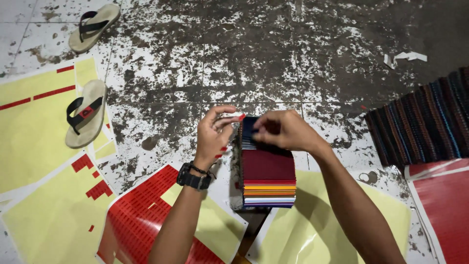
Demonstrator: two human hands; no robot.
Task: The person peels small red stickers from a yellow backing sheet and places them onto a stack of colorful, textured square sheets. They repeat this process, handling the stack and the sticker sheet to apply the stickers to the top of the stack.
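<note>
A thick stack of coloured sheets [268, 177] stands in front of me, dark red on top with orange, white and blue edges showing. My left hand [213, 136], with a black watch on the wrist, pinches a small red sticker piece [241, 117] between thumb and finger beside the stack's far left corner. My right hand [284, 130] rests on the far end of the stack with its fingers curled, pinching at the dark blue top sheet there.
Yellow backing sheets [34, 132] with red sticker remnants lie at left, a red sticker sheet [141, 215] below, another [447, 210] at right. Two sandals [86, 113] [94, 27] lie on the stained tile floor. A striped mat [425, 122] sits at right.
</note>
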